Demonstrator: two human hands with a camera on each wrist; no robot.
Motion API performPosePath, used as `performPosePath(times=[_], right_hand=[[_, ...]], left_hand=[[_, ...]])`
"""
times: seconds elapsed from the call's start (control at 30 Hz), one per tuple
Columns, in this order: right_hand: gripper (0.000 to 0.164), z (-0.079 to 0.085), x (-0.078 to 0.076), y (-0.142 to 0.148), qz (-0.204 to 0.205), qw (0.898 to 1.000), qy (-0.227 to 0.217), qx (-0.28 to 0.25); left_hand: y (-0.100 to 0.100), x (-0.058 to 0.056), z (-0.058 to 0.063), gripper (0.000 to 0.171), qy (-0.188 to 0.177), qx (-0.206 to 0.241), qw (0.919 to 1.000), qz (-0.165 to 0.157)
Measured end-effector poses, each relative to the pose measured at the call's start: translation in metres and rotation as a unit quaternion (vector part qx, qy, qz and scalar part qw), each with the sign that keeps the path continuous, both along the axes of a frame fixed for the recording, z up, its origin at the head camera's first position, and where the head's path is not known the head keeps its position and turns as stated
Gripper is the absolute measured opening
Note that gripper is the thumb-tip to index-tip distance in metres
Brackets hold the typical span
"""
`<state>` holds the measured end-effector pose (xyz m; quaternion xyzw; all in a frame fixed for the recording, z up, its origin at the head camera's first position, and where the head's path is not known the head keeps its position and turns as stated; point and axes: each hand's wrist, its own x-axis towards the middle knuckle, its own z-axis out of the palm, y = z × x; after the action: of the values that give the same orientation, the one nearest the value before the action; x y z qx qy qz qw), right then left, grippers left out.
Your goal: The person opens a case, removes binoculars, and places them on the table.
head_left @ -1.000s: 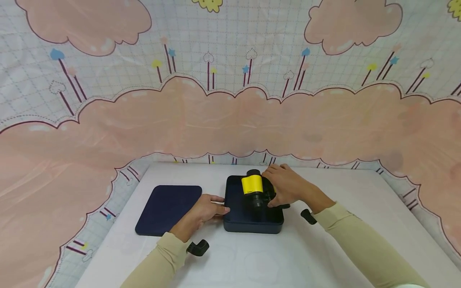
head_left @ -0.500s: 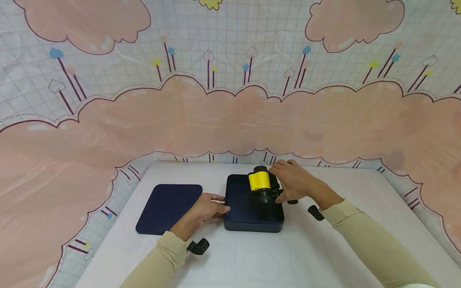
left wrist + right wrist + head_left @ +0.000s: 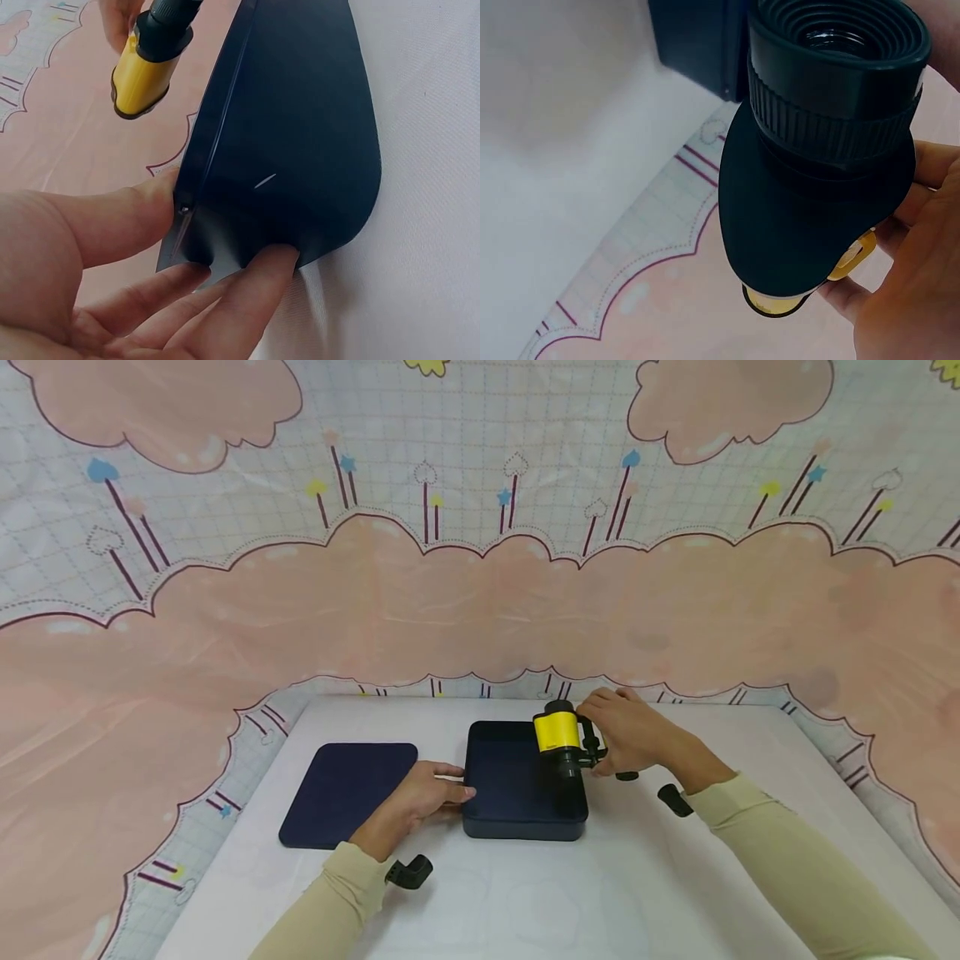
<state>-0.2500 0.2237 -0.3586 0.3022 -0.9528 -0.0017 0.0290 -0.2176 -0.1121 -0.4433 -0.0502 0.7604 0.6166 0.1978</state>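
Observation:
Black-and-yellow binoculars (image 3: 558,732) hang over the right side of a dark blue, open-topped box (image 3: 517,793). My right hand (image 3: 626,727) grips them by their far barrel; in the right wrist view an eyecup of the binoculars (image 3: 836,82) fills the upper part. At the box's left side is my left hand (image 3: 423,793), thumb over the rim. The left wrist view shows that thumb (image 3: 127,221) at the rim of the box (image 3: 300,135), with the fingertips (image 3: 274,259) against its outer wall.
A flat dark blue lid (image 3: 348,793) lies on the white table (image 3: 487,902), left of the box. Behind the table hangs a pink-and-white patterned cloth (image 3: 465,610). A black wrist mount (image 3: 408,871) sticks out from the left sleeve, another (image 3: 675,800) from the right.
My right hand has carried the binoculars rightward from over the box's middle to its right edge, baring more of the inside. My left hand stays on the box, which has hardly moved.

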Motion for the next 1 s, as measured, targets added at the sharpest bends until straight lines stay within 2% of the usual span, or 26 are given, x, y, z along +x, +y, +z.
performPosePath(times=[0.7, 1.0], right_hand=[[0.088, 0.003, 0.009, 0.029, -0.011, 1.000, -0.003, -0.002], [0.086, 0.000, 0.015, 0.045, -0.017, 1.000, -0.003, -0.008]], left_hand=[[-0.005, -0.001, 0.004, 0.057, 0.001, -0.016, 0.9999, -0.005], [0.000, 0.005, 0.006, 0.053, 0.002, 0.001, 1.0000, -0.004]])
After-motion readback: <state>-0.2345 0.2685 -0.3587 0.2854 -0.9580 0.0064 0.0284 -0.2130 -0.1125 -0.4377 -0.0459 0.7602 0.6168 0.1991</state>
